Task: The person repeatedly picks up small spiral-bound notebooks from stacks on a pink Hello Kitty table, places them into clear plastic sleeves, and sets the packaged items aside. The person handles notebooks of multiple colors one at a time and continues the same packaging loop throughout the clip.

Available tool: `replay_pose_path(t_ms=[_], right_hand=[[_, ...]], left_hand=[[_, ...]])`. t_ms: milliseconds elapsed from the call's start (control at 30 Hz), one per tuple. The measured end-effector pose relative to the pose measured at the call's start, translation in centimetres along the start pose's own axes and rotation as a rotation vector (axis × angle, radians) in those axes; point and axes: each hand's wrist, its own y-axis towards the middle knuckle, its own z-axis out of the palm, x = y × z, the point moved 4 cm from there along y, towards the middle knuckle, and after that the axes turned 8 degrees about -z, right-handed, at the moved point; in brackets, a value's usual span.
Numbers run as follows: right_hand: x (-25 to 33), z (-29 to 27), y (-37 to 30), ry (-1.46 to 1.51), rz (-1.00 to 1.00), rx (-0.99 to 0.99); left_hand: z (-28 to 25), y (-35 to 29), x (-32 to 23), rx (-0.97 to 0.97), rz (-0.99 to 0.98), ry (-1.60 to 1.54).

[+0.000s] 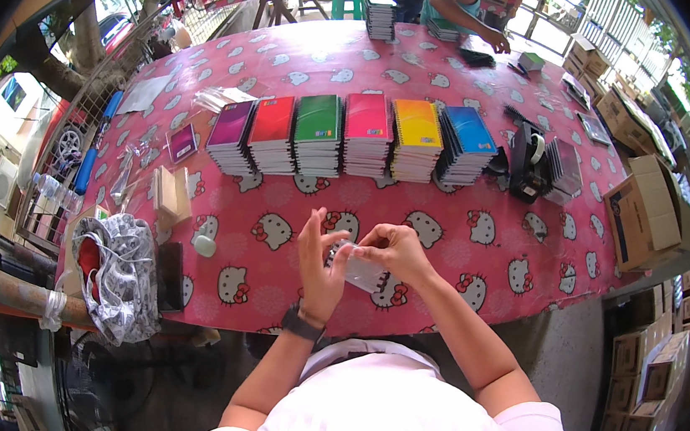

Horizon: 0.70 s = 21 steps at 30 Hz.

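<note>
- Facing the worktop (279, 200) in a soft pale shirt (407, 424), a person bends both bare forearms over its near edge; a dark band (302, 323) rings the left wrist.
- The right hand (393, 250) has its fingertips pinched together on a thin, glossy piece of clear plastic (364, 272), which lies between the two hands over the near part of the worktop.
- The left hand (323, 268) has its fingers raised and apart, thumb close against the plastic; whether it grips it cannot be told.
- Slick pink sheeting printed with white cat faces covers the worktop.
- On the left sit a crumpled grey-and-white cloth bundle (125, 268), a smooth, pale, rounded lump (205, 245) and a tan block (170, 197).
- Beyond the hands, six squared stacks of spiral-bound notebooks (368, 125) stand in a row, covers purple, red, green, pink, yellow and blue.
- Right of them stands a black tape dispenser (526, 171).
- At the far edge, a co-worker's hand (498, 41) hovers near dark, flat items (477, 58).
</note>
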Motion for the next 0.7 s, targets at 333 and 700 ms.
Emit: replay_pose_path(t_ms=[333, 700], right_hand=[[-1.3, -1.3, 0.7, -0.028, 0.045, 0.115], [-11.6, -38.6, -1.3, -0.793, 0.363, -1.106]], left_hand=[[1.2, -5.3, -2.4, 0.398, 0.171, 0.536], [1.8, -5.4, -2.8, 0.379, 0.09, 0.612]])
